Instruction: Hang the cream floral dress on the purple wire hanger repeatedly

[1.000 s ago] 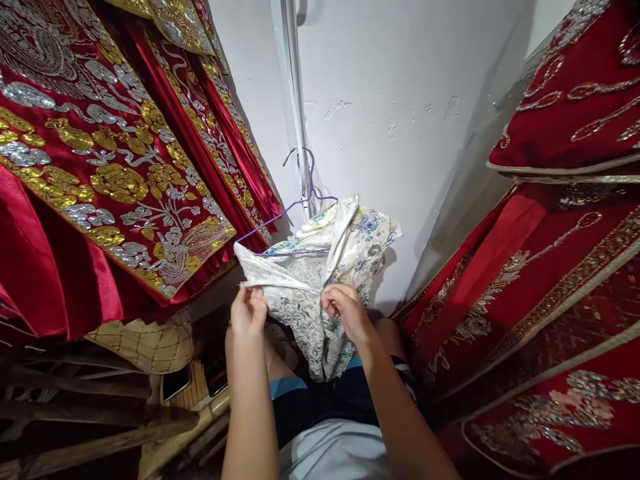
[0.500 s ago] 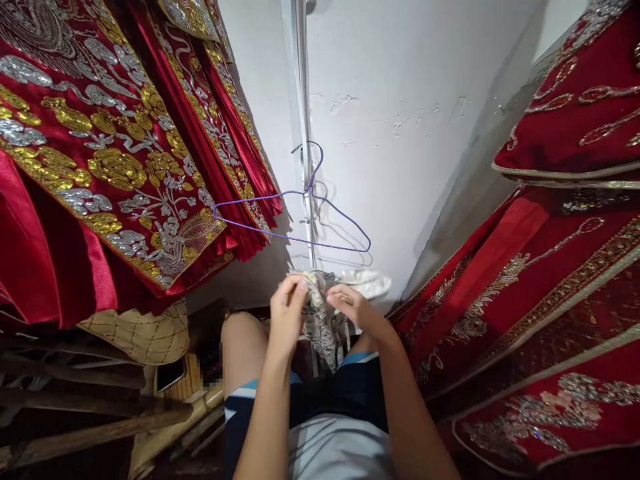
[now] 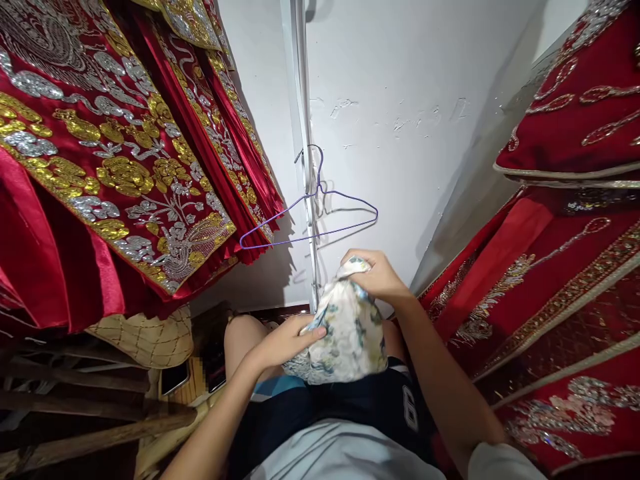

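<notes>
A bunched piece of floral cloth (image 3: pixel 350 333), white with blue, green and yellow print, lies over my lap between both hands. My left hand (image 3: pixel 295 340) grips its left edge, thumb on top. At the upper right, my right hand (image 3: pixel 373 270) is closed on a gathered fold of the same cloth. Whether it is a garment, and of which kind, I cannot tell. Above the cloth, apart from both hands, a purple wire hanger (image 3: pixel 310 237) hangs at a white metal upright (image 3: pixel 303 100) on the wall.
Red garments with gold and silver embroidery (image 3: pixel 125 173) hang at the left. More red beaded garments (image 3: pixel 565 267) fill the right side. Wooden poles (image 3: pixel 100 433) and a phone (image 3: pixel 175 377) are at the lower left. Behind the hanger is a white wall (image 3: pixel 400 80).
The cloth has been spread out and brought nearer over my lap. My right hand has moved up, my left hand down, both now gripping it. The hanger has swung round.
</notes>
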`<state>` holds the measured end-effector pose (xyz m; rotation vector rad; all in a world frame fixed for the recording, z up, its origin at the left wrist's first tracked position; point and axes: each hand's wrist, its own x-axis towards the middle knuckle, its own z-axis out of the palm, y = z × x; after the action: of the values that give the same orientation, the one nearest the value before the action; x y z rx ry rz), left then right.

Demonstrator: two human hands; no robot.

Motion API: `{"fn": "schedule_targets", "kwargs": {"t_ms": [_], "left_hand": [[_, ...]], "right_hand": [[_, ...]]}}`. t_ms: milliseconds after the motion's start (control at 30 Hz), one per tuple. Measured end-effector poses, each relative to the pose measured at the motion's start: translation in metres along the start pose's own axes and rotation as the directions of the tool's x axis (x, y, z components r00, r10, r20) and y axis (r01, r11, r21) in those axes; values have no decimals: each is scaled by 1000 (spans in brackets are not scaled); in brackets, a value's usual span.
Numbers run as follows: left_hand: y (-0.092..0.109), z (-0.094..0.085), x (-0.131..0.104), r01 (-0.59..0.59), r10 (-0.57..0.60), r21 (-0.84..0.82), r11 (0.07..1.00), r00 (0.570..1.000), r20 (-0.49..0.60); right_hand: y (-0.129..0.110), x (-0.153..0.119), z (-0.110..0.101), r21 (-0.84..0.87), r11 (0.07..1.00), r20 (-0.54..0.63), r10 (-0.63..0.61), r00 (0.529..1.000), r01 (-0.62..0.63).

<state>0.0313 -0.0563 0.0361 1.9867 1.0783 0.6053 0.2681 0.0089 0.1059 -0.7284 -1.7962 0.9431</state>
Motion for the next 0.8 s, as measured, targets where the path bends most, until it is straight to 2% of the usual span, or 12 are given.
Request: {"fn": "schedule_targets", "kwargs": {"t_ms": [67, 133, 200, 267, 300, 367, 467, 533, 667, 800], "left_hand": [[-9, -11, -12, 100, -89, 211, 972, 994, -62], [-13, -31, -24, 195, -135, 390, 900, 975, -174], [-14, -54, -35, 235, -127, 527, 817, 964, -234], [-13, -76, -42, 229, -72, 608, 760, 960, -272], [-11, -85, -45, 220, -42, 623, 750, 957, -287], [-8, -102, -48, 207, -11, 610, 765, 951, -309], [0, -120, -51, 215, 6, 564, 797, 931, -365], [7, -129, -52, 212, 30, 514, 831, 906, -421], [27, -138, -48, 133, 113, 426, 895, 856, -504], [57, -144, -19, 76, 233, 520, 851, 832, -503]], "right_hand": [[8, 15, -13, -116, 985, -223, -149, 963, 126], [20, 34, -18, -158, 976, -354, -197, 914, 149], [35, 53, -14, -127, 986, -339, -148, 929, 111], [48, 71, -2, -62, 998, -210, -44, 977, 31], [54, 78, 5, -35, 999, -137, 16, 990, -21], [64, 86, 16, -26, 990, -53, 136, 989, -137], [72, 82, 16, -89, 970, -105, 217, 971, -226], [71, 72, 5, -128, 964, -180, 209, 961, -233], [59, 48, -23, -162, 965, -283, 155, 947, -206], [47, 39, -33, -174, 978, -305, 55, 951, -113]]}}
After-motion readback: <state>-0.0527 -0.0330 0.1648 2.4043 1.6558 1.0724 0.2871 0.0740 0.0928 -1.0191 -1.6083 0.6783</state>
